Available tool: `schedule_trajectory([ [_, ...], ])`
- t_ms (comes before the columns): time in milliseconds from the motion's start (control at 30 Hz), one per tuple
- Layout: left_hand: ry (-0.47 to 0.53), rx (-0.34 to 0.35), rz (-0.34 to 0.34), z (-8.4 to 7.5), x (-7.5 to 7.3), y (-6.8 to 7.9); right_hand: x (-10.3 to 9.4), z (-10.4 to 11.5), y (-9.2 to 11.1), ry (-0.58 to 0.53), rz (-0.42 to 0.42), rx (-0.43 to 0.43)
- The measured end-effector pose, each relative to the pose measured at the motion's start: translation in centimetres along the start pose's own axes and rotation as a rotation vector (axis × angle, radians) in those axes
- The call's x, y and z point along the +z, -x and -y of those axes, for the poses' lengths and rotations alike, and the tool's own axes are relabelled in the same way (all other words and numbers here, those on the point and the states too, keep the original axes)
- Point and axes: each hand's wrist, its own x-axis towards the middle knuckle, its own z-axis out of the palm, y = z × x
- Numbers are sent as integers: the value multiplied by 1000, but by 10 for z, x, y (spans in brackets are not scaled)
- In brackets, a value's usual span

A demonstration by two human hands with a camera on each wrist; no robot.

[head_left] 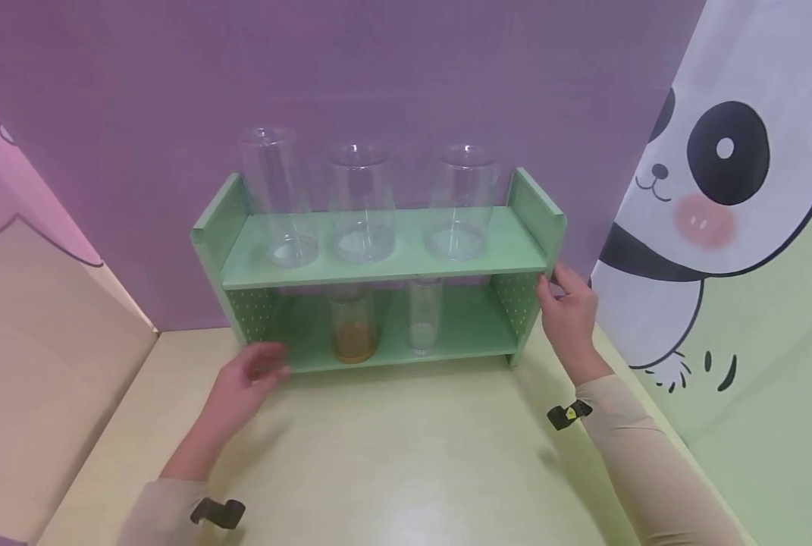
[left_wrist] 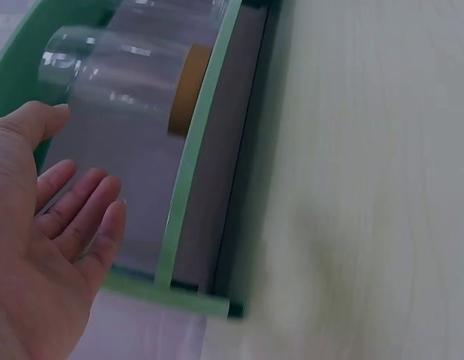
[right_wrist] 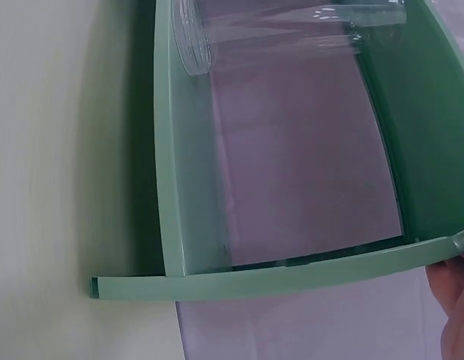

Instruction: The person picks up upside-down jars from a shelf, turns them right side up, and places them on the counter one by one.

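A green two-tier shelf (head_left: 385, 277) stands on the table against the purple wall. My right hand (head_left: 571, 311) pinches the front edge of its right side panel, just below the upper board; in the right wrist view only part of that hand (right_wrist: 455, 300) shows. My left hand (head_left: 245, 383) is by the lower left front corner, with fingers loosely bent and nothing in them. In the left wrist view the left hand (left_wrist: 59, 225) is in front of a clear glass (left_wrist: 134, 75) with a brown bottom part. This glass (head_left: 355, 330) stands on the lower board.
On the upper board stand a tall clear glass (head_left: 283, 205), a wide glass (head_left: 361, 205) and a glass mug (head_left: 462, 205). A slim glass (head_left: 424, 318) is on the lower board. The pale table (head_left: 392, 455) extends in front. A panda-printed wall (head_left: 733, 227) is at the right.
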Motion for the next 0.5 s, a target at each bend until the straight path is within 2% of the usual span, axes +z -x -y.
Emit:
schedule_trajectory([
  [200,16,18,19,-9,25,-18,3,-1,0,22,-28,4],
  [500,-33,-18,51,-19,52,-41,5,0,1,-4,-52,7],
])
